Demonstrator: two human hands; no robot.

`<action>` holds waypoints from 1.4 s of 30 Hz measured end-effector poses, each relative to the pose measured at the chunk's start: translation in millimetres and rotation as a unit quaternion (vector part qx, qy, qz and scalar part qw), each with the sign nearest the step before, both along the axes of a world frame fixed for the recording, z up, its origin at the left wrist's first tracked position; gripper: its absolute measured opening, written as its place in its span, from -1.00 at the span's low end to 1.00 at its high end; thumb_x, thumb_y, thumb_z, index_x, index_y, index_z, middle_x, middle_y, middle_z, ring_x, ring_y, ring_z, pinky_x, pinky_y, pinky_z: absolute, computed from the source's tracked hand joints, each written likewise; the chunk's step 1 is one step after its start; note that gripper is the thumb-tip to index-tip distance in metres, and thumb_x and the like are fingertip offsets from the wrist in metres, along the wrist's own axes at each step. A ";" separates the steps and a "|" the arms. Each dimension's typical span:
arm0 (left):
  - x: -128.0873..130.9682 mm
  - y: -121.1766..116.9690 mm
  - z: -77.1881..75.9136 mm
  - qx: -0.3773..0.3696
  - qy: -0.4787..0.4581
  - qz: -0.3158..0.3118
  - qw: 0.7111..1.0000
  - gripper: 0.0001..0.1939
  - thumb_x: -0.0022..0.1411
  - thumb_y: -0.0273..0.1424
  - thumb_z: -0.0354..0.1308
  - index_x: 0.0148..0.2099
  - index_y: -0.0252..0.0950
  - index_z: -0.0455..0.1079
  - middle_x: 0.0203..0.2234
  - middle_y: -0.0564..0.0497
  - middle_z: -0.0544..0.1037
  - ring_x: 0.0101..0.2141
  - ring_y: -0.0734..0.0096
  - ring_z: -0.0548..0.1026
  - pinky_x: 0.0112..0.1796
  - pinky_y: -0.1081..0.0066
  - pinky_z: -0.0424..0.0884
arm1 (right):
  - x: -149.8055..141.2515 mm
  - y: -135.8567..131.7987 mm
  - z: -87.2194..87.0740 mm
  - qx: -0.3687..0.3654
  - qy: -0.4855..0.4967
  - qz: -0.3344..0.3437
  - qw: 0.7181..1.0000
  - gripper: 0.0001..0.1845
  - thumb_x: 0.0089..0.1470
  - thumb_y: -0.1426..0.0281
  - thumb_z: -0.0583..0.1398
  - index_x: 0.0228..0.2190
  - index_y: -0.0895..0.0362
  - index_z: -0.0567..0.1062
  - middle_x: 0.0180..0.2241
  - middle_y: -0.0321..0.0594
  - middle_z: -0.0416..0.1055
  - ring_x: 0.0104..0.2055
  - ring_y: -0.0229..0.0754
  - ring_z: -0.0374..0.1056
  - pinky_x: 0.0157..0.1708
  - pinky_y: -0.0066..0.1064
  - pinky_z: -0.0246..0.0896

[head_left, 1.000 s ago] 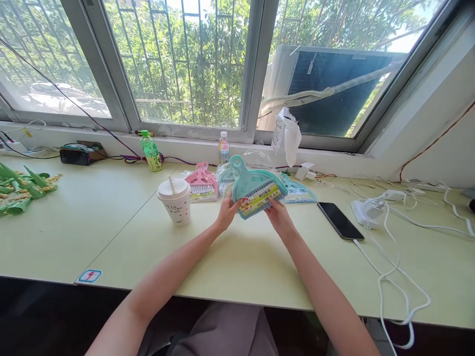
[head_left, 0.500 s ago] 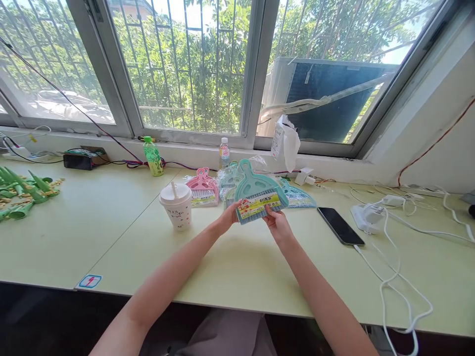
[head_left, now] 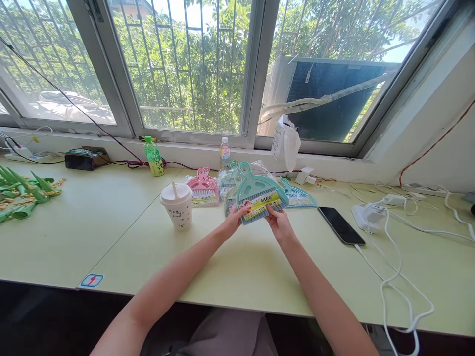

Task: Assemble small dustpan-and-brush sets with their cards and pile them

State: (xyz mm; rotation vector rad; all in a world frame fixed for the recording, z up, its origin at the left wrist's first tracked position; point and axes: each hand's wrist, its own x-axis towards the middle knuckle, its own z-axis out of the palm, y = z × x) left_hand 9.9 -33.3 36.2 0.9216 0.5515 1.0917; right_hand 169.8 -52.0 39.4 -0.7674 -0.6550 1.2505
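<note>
Between my two hands is a mint-green dustpan and brush set [head_left: 256, 184], tilted above the table with a yellow label across its bristles. My left hand [head_left: 234, 221] grips its lower left edge, thumb on the front. At the lower right, my right hand [head_left: 280, 225] pinches it with the thumb over the label. The fingers behind the set are hidden. Behind it lie more sets: a pink dustpan and brush set [head_left: 203, 187] to the left, a teal dustpan and brush set [head_left: 300, 197] to the right, and others in clear plastic partly covered by the held one.
A white lidded cup with a straw [head_left: 177, 207] stands left of my hands. Bottles [head_left: 224, 154] are near the sill. To the right, a phone [head_left: 341, 225] is plugged into a white cable beside a power strip [head_left: 371, 220]. Green cone-shaped pieces [head_left: 25, 195] lie far left.
The held set has dropped very slightly and turned a little in my hands. My left thumb lies further over the label. The other things have stayed in place.
</note>
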 end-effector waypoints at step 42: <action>3.7 1.5 -4.0 0.118 0.063 0.097 0.986 -0.53 0.03 -0.24 0.31 -0.02 -0.26 0.32 -0.10 -0.08 0.51 0.00 0.12 0.41 0.03 0.17 0.30 | 6.0 3.3 -0.3 -0.058 0.034 -0.045 0.997 -0.81 -0.02 0.31 0.25 -0.31 0.10 0.51 -0.31 -0.26 0.58 -0.24 -0.19 0.50 -0.25 -0.38 0.47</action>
